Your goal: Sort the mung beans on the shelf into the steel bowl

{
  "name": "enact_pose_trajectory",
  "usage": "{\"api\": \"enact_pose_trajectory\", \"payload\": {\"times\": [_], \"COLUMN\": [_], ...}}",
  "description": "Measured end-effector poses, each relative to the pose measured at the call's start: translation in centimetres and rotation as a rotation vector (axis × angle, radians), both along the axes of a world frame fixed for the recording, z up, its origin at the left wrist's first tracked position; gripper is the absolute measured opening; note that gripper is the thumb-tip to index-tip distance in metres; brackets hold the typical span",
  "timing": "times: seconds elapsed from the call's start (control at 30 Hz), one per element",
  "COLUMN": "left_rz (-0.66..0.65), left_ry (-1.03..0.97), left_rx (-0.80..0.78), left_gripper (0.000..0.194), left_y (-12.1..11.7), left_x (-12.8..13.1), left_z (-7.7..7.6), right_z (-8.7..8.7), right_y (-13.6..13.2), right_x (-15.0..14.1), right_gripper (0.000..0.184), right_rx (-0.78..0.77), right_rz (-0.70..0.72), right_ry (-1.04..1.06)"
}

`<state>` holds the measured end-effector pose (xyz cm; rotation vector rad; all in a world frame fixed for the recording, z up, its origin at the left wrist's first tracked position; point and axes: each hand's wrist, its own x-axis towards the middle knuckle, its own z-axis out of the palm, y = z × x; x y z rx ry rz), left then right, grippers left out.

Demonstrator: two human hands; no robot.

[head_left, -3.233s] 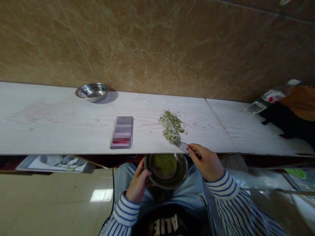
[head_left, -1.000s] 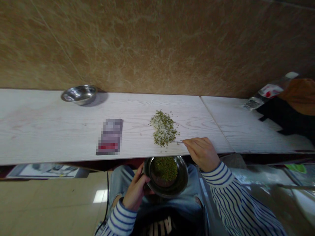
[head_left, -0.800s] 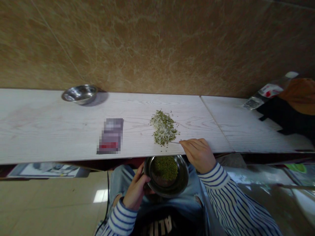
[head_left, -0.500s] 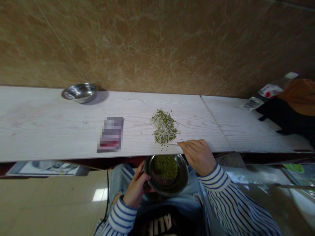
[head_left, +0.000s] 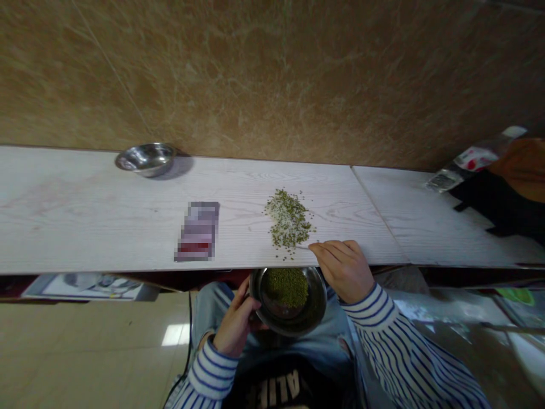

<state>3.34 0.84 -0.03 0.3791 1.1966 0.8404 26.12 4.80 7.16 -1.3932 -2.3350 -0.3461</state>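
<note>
My left hand [head_left: 236, 321] grips the left rim of a metal bowl [head_left: 317, 304], which sits low over my lap just under the table's front edge. Inside lies a heap of green mung beans [head_left: 287, 286]. A thin, pale, stick-like tool [head_left: 302, 246] is pinched in my right hand [head_left: 343, 270]; its exact kind is too small to tell. Its tip touches or hovers at the near edge of a pile of green beans mixed with white grains [head_left: 290, 220] on the white tabletop [head_left: 238, 170]. My right wrist rests near the table edge, beside the bowl.
A second metal bowl [head_left: 147, 160] stands at the back left by the wall. Left of the pile is a blurred-out flat, phone-shaped object [head_left: 198, 232]. At the far right lie a plastic bottle [head_left: 472, 159] and a black and brown bag [head_left: 511, 193].
The view has turned slightly, so the things on the table appear a little further right. Both hands keep their holds, and the tool stays at the pile's near edge.
</note>
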Motion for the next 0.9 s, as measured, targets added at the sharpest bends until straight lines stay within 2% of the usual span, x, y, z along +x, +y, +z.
{"api": "enact_pose_trajectory", "payload": {"times": [0.3, 0.63, 0.9], "left_rz": [0.005, 0.016, 0.009], "left_ry": [-0.013, -0.035, -0.049], "left_rx": [0.022, 0.012, 0.015], "left_gripper": [0.066, 0.067, 0.064], "left_y": [0.1, -0.1, -0.2], "left_x": [-0.2, -0.3, -0.4], "left_z": [-0.1, 0.0, -0.1], "right_z": [-0.2, -0.7, -0.7], "right_y": [-0.5, -0.4, -1.1], "right_x": [0.0, -0.5, -0.9], "right_gripper": [0.021, 0.020, 0.020], "right_rx": [-0.024, -0.015, -0.052], "right_rz": [0.006, -0.108, -0.064], "right_ry": [-0.007, 0.054, 0.053]}}
